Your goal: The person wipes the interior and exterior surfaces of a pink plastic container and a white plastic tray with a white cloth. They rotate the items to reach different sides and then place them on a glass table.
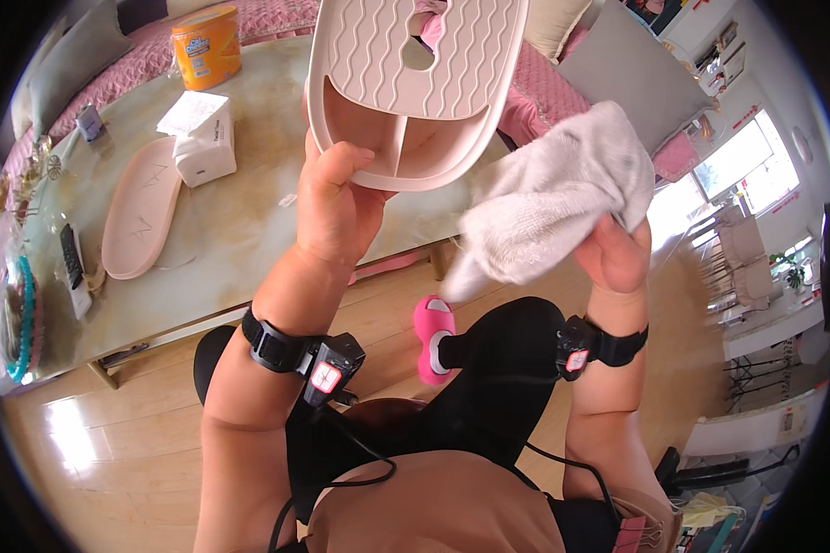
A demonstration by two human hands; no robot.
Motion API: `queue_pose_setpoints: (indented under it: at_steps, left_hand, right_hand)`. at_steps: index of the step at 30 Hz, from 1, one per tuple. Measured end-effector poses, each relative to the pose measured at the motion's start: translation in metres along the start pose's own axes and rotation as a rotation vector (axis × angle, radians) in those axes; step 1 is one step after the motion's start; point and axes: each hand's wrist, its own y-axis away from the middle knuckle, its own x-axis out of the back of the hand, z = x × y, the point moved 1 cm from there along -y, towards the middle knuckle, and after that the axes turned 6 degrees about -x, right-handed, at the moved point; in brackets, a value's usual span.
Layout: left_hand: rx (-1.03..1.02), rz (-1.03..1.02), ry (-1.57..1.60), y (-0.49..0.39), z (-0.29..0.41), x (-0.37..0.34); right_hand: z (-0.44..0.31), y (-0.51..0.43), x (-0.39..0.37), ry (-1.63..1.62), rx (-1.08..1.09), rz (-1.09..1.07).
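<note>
My left hand point(339, 200) grips the near rim of a pale pink plastic tray point(366, 83), its thumb over the edge and its fingers hidden behind. The tray is held up above the table. A wavy-ribbed panel with a cut-out opening covers its upper part, and a divider splits the hollow below it in two. Bunched in my right hand point(615, 252) is a whitish terry cloth point(546, 193), to the right of the tray and apart from it. Part of the cloth hangs down, slightly blurred.
On the marble-patterned table point(263, 228) stand an orange snack tub point(207, 52), a tissue pack point(207, 148), a pink oval tray point(142, 207) and a remote control point(71, 256). Sofas with pink covers point(277, 17) line the far side. Cables run from my wrist-worn devices point(335, 370).
</note>
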Motion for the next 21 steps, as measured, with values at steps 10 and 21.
queue_pose_setpoints:
  at_steps: [10,21]
  left_hand:
    - [-0.358,-0.03,-0.385,0.01,-0.006,-0.015]
    - [-0.268,-0.238,-0.157,-0.002,-0.01,0.005]
  right_hand:
    - [-0.001,-0.022,-0.084,-0.605,-0.32,0.197]
    - [-0.008,-0.018,-0.115,-0.059,0.147,0.012]
